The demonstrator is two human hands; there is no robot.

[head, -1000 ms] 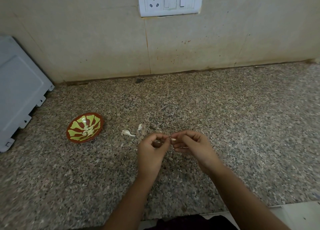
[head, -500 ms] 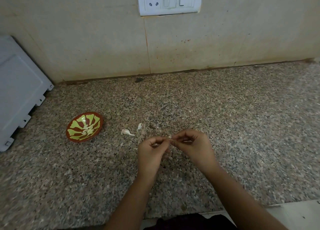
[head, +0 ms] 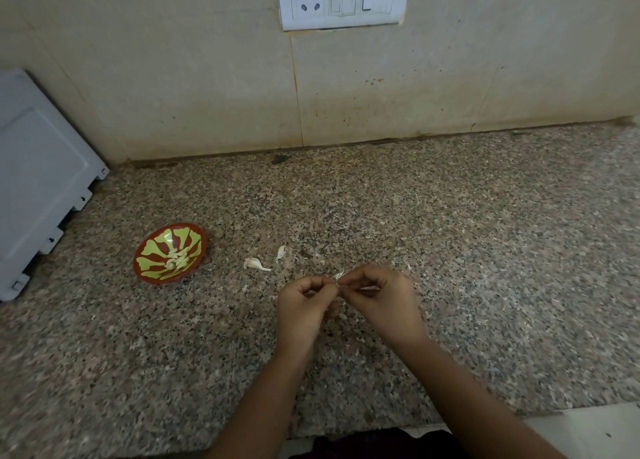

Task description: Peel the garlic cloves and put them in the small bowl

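Observation:
My left hand (head: 304,306) and my right hand (head: 381,299) meet above the granite counter, fingertips together. Both pinch one small garlic clove (head: 339,276), of which only a white tip and a wisp of skin show between the fingers. The small red bowl with a yellow-green pattern (head: 194,251) sits to the left of my hands and holds several peeled cloves (head: 177,258). Two unpeeled cloves lie on the counter between bowl and hands: a larger one (head: 255,264) and a smaller one (head: 281,252).
The speckled granite counter (head: 450,251) runs back to a tiled wall with a white switch and socket plate (head: 341,0). A white appliance panel (head: 38,181) stands at the left edge. The counter's front edge is just below my forearms.
My hands have stayed in the same spot. The fingertips have drawn closer together around the clove, and a thin strip of skin now sticks up between them.

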